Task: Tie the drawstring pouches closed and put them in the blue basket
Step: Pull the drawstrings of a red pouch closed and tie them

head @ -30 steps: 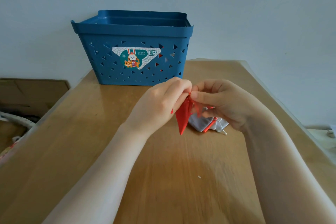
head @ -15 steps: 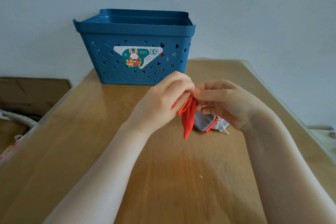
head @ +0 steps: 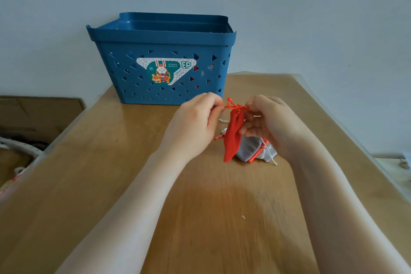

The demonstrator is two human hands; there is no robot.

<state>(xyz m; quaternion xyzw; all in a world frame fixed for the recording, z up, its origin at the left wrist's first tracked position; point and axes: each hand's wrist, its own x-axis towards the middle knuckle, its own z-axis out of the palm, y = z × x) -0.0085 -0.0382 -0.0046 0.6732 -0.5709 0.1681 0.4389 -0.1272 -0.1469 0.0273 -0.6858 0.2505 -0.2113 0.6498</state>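
A red drawstring pouch (head: pixel 232 138) hangs above the table between both hands, its mouth gathered tight. My left hand (head: pixel 195 124) pinches the red cord on the left side of the mouth. My right hand (head: pixel 273 124) pinches the cord on the right side. A small loop of cord stands up above the gathered top. Behind the red pouch, partly under my right hand, lies a grey pouch (head: pixel 249 148) with red and white strings. The blue basket (head: pixel 160 38) stands at the table's far edge, just behind my hands; red shows through its side holes.
The wooden table (head: pixel 200 218) has its right edge running close past my right forearm. Cardboard (head: pixel 37 113) and clutter lie on the floor to the left. A pale wall stands right behind the basket.
My hands have pulled apart sideways, drawing the cords out and cinching the red pouch's mouth shut. The pouch now hangs narrower and longer below the gathered top.
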